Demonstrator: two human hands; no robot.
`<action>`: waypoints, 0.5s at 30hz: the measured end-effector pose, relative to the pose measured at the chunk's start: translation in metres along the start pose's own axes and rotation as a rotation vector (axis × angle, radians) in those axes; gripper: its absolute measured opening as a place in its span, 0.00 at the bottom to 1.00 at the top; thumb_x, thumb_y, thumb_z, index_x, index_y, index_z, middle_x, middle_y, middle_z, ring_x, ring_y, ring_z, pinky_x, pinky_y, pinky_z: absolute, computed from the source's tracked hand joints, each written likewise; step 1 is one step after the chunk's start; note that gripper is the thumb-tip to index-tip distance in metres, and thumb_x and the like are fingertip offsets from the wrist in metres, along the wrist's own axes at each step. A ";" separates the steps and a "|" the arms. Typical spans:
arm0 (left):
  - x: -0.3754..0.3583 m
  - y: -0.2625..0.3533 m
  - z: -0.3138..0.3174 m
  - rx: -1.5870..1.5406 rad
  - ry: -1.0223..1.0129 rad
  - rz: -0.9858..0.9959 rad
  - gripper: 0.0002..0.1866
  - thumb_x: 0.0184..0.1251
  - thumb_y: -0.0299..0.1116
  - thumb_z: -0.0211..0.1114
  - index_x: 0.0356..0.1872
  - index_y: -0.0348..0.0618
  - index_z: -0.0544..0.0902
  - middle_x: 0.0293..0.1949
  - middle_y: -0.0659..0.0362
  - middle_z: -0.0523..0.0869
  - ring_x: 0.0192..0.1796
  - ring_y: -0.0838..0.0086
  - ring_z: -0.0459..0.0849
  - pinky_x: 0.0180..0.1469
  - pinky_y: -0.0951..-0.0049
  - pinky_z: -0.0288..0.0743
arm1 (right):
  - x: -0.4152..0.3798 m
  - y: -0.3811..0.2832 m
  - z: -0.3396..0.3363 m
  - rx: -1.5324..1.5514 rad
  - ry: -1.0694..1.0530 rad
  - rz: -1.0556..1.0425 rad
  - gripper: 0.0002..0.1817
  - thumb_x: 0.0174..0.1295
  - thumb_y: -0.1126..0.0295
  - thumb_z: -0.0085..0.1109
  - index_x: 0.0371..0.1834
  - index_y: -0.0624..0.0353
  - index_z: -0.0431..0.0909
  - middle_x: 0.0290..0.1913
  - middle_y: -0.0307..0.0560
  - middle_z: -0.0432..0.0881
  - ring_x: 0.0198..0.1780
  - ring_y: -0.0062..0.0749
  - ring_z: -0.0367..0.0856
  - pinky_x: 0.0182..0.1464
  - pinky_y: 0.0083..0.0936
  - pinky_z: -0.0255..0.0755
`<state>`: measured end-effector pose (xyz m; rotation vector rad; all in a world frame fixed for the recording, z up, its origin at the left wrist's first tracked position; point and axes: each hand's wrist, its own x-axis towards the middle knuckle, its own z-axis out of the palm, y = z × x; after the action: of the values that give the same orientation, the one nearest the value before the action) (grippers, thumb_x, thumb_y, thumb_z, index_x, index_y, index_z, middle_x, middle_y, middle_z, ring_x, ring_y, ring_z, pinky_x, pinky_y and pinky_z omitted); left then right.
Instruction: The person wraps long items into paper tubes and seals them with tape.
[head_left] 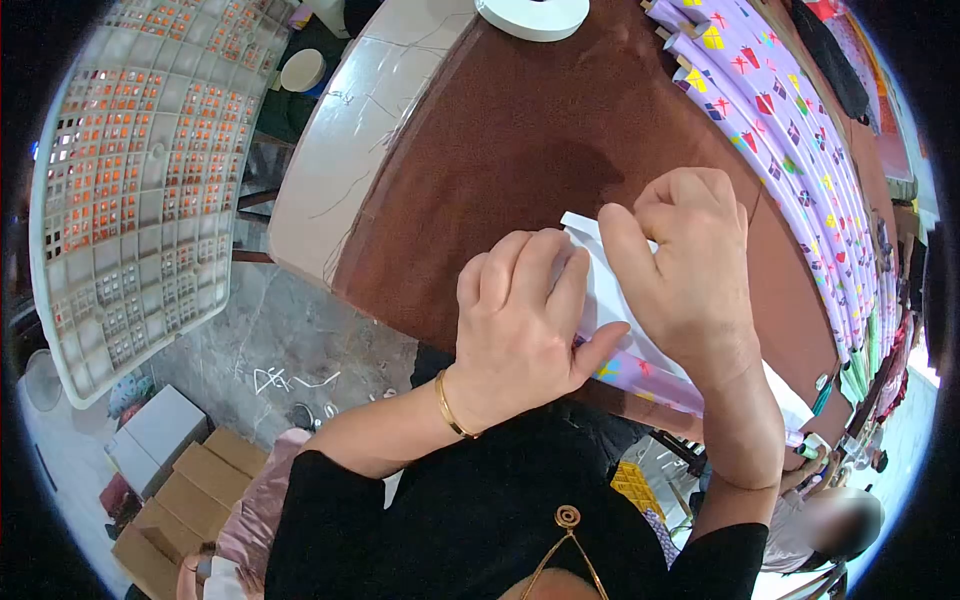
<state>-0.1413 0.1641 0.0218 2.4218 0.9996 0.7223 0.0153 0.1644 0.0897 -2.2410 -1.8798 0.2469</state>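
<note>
Left hand (525,320) is held half-curled, thumb spread, over the white-backed sheet (605,300) at the desk's (320,200) near edge; the right hand (690,260) is curled tighter. What either grips cannot be told. Even tension should be kept, so creases are avoided.

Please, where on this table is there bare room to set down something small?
The brown cloth is bare between the white roll, purple patterned rolls and left hand. The pale tabletop beside it carries loose threads. Crowded: along those rolls and around the white sheet.
</note>
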 end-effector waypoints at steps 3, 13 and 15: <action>0.001 0.000 0.001 -0.008 0.021 0.002 0.30 0.64 0.57 0.62 0.49 0.35 0.83 0.57 0.49 0.78 0.62 0.57 0.71 0.60 0.56 0.60 | -0.001 0.000 0.001 -0.003 0.013 0.021 0.21 0.59 0.58 0.58 0.20 0.66 0.86 0.35 0.51 0.82 0.48 0.45 0.75 0.51 0.42 0.67; 0.001 0.000 0.000 0.018 -0.018 0.002 0.31 0.64 0.57 0.61 0.50 0.35 0.83 0.63 0.49 0.76 0.63 0.58 0.72 0.63 0.57 0.59 | -0.003 0.000 0.001 -0.046 -0.007 0.036 0.21 0.60 0.58 0.57 0.20 0.66 0.86 0.34 0.51 0.82 0.47 0.44 0.76 0.52 0.42 0.67; 0.001 0.000 0.000 0.019 -0.018 0.002 0.31 0.65 0.58 0.60 0.49 0.36 0.84 0.63 0.50 0.77 0.62 0.59 0.72 0.62 0.57 0.59 | -0.003 0.000 0.001 -0.053 -0.020 0.038 0.17 0.61 0.62 0.60 0.23 0.65 0.84 0.34 0.46 0.80 0.48 0.43 0.74 0.52 0.41 0.65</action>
<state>-0.1404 0.1649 0.0218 2.4415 1.0008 0.6939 0.0145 0.1612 0.0892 -2.3195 -1.8765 0.2291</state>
